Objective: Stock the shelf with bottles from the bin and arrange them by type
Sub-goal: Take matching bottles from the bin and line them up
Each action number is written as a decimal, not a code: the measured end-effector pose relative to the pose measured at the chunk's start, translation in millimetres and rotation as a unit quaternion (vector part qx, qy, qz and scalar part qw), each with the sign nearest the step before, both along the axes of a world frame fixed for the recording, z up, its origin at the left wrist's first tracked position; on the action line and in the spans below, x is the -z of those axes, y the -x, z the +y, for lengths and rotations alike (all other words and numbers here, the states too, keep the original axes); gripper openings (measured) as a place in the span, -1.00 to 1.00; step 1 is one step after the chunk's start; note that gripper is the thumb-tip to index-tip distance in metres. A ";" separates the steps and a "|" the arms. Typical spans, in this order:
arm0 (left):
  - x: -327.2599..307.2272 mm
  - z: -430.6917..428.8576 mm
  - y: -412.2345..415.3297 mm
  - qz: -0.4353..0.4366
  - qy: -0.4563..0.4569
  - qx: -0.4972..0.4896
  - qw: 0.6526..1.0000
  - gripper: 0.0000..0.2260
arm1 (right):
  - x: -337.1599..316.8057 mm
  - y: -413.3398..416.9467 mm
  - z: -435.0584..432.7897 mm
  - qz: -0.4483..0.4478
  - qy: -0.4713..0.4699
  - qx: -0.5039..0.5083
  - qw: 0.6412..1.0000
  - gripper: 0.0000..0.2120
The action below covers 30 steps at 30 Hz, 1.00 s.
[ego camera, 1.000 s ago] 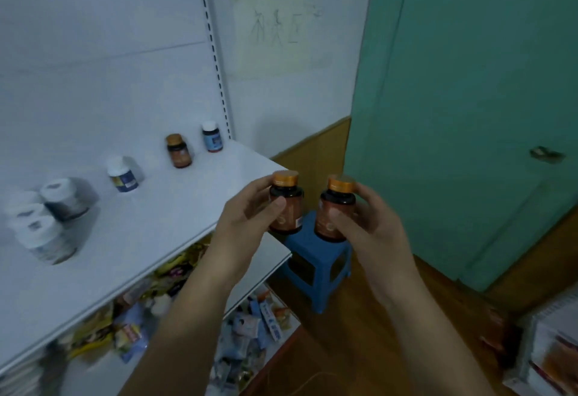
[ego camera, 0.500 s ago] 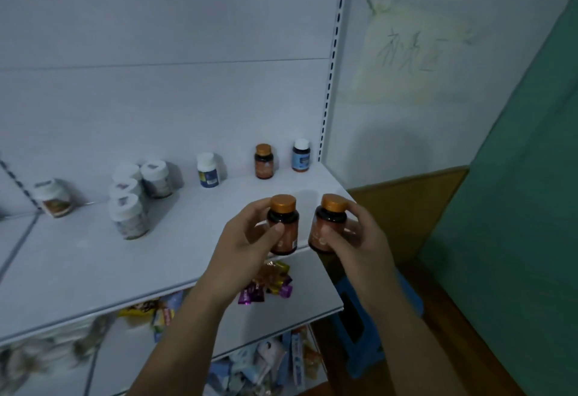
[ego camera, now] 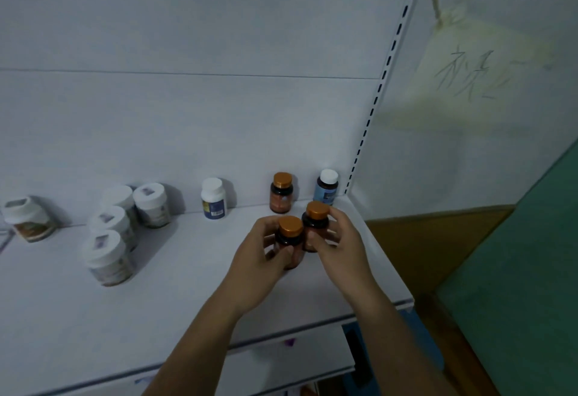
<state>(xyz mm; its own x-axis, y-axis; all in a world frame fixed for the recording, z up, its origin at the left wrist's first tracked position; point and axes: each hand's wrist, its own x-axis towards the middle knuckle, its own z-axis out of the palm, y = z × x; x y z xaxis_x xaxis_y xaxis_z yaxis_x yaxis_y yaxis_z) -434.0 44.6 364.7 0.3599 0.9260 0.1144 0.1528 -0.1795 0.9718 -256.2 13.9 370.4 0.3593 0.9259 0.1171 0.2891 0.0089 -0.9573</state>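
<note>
My left hand [ego camera: 261,255] grips a brown bottle with an orange cap [ego camera: 290,230], and my right hand [ego camera: 339,241] grips a second one of the same kind [ego camera: 316,214]. Both bottles are side by side, low over the white shelf [ego camera: 175,295], just in front of a matching orange-capped bottle [ego camera: 281,192] that stands at the back. Whether the held bottles touch the shelf cannot be told. A blue-labelled bottle with a white cap [ego camera: 327,187] stands in the back right corner.
A white bottle with a blue label [ego camera: 213,198] stands left of the orange-capped one. Several white-lidded jars [ego camera: 109,255] cluster further left, with one more jar [ego camera: 28,219] at the far left. The shelf's right edge meets a wall; a lower shelf lies below.
Both hands carried their bottles forward from mid-air beside the shelf to low over its back right area, close to the standing orange-capped bottle. My view swung toward the shelf.
</note>
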 end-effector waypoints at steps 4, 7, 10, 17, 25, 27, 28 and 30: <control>9.8 1.0 -7.1 -0.001 0.007 -0.014 1.000 -0.56 | 9.4 -3.6 27.0 -0.004 0.001 -0.023 1.000 -0.54; 9.4 0.8 -11.5 0.016 -0.007 -0.039 0.999 -0.49 | 11.3 -7.0 44.6 0.011 0.005 -0.044 0.999 -0.53; 5.1 -0.2 -16.6 0.021 -0.016 -0.059 0.998 -0.46 | 8.1 -5.9 58.1 0.023 0.015 -0.080 0.996 -0.58; -3.1 -3.5 -35.2 0.070 -0.062 -0.058 0.994 -0.45 | 12.1 -11.0 64.1 0.051 0.014 -0.126 0.991 -0.50; 2.9 1.3 -47.5 0.086 -0.059 -0.091 0.990 -0.44 | 16.6 -16.0 67.8 0.071 0.029 -0.131 0.988 -0.52; 4.4 5.5 -48.3 0.089 -0.058 -0.098 0.990 -0.46 | 16.0 -15.2 69.0 0.073 0.028 -0.131 0.988 -0.53; 6.1 7.9 -48.6 0.090 -0.059 -0.099 0.989 -0.48 | 16.0 -15.1 69.6 0.073 0.027 -0.130 0.988 -0.53; 7.8 10.8 -50.4 0.099 -0.064 -0.102 0.988 -0.52 | 14.5 -15.5 70.8 0.070 0.024 -0.131 0.989 -0.52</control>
